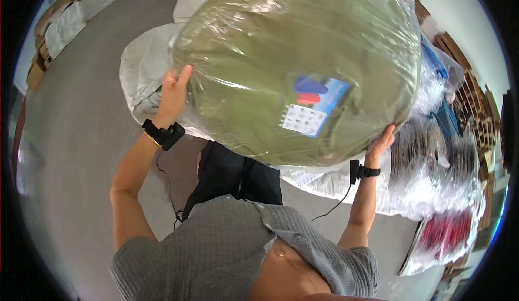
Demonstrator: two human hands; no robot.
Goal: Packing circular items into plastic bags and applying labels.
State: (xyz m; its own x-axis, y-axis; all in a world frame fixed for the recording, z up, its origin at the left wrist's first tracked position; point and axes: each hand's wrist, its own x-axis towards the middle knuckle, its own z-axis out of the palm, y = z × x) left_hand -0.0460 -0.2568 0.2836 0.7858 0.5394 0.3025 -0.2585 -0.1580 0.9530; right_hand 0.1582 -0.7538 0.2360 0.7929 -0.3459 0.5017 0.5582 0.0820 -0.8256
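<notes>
i held the big olive-green bundle in clear plastic (292, 57) up in front of me, left hand (174, 93) flat against its left edge, right hand (383, 141) cupped under its lower right, above white sacks (143, 71) on the grey floor (81, 155).

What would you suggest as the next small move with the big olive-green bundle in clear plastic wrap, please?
Probably lower the big olive-green bundle in clear plastic wrap gently: the left hand and right hand only press its opposite sides, and slick wrap may slip.
</notes>
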